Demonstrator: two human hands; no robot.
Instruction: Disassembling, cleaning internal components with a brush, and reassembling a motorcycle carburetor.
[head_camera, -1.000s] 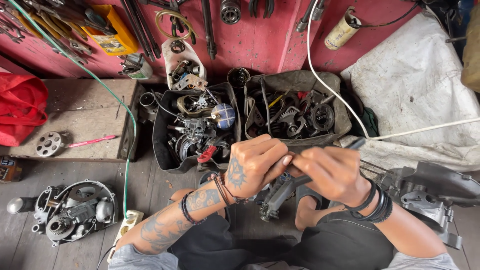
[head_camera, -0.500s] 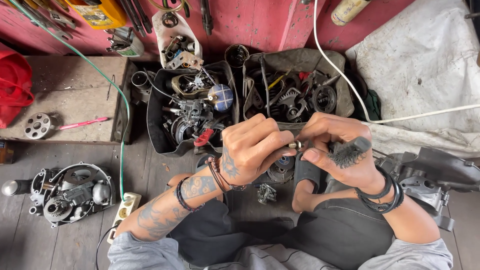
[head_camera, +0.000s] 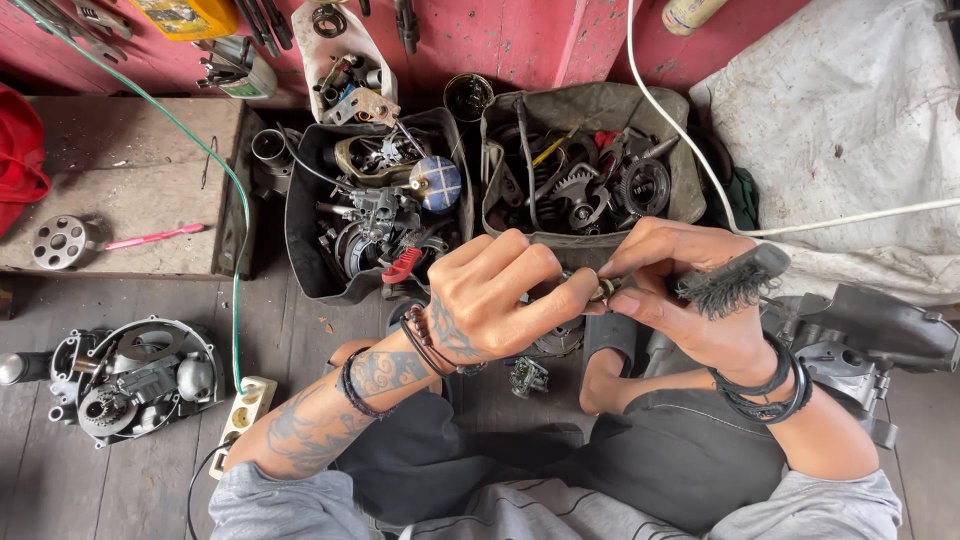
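The left hand (head_camera: 490, 300) and the right hand (head_camera: 690, 290) meet over the person's lap, both pinching one small metal part (head_camera: 600, 289) between thumb and fingertips; the fingers of each hand are closed tight on it, and its exact kind is too small to tell. The right hand also carries a black bristle brush (head_camera: 730, 282) against its palm, bristles pointing down. Just beyond the hands, on the wooden floor (head_camera: 300, 330), stand two soft trays: a black tray (head_camera: 300, 240) crowded with engine pieces, a red clip and a blue checked round knob, and beside it a grey-green tray (head_camera: 680, 190) of gears and sprockets. A yellow canister (head_camera: 190, 15) and a cream spray can (head_camera: 690, 12) lean at the red wall (head_camera: 520, 40). At far left lies an open engine casing (head_camera: 125, 378), near a white socket strip (head_camera: 245, 400) on a green cable (head_camera: 235, 230).
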